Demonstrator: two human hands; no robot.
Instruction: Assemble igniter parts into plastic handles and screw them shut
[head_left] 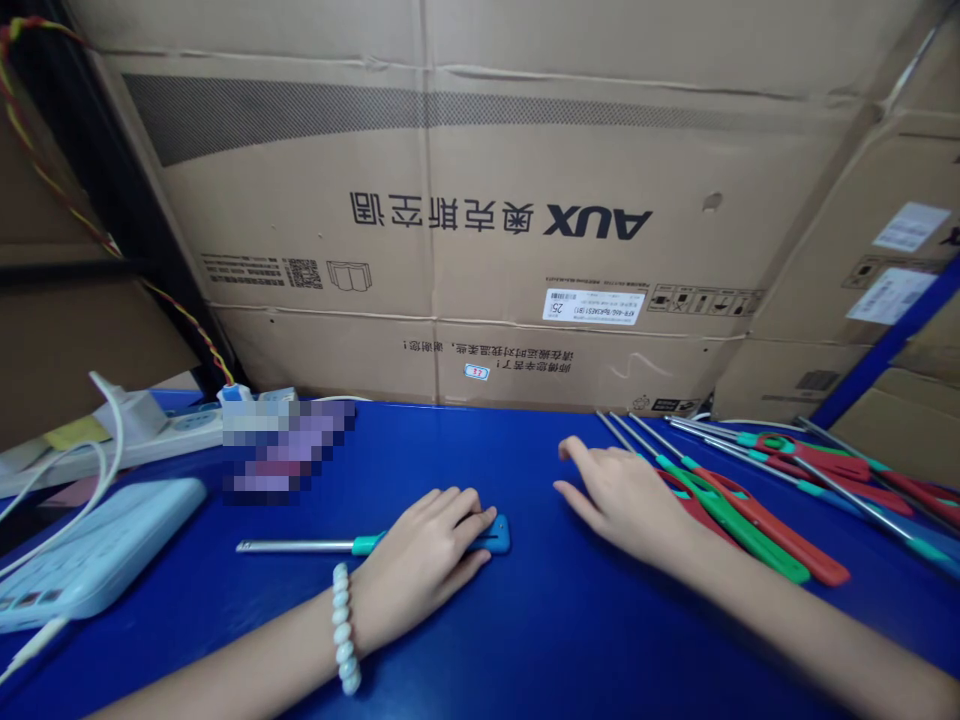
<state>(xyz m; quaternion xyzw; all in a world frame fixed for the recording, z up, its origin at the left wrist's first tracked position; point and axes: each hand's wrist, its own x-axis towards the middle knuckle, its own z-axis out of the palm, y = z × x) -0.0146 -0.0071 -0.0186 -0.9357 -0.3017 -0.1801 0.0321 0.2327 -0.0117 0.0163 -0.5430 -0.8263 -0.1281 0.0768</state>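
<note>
A long-nosed lighter with a blue handle lies on the blue tabletop, its metal tube pointing left. My left hand, with a beaded bracelet at the wrist, is closed over that handle from above and hides its middle. To the right, my right hand is open with nothing in it, thumb and forefinger apart. It is beside a row of similar lighters, among them a green lighter and an orange-red lighter. My right forearm partly covers a red lighter.
More lighters lie crosswise in a pile at the far right. A power bank with white cables and a power strip are at the left, near a pixelated purple item. A large cardboard box walls off the back.
</note>
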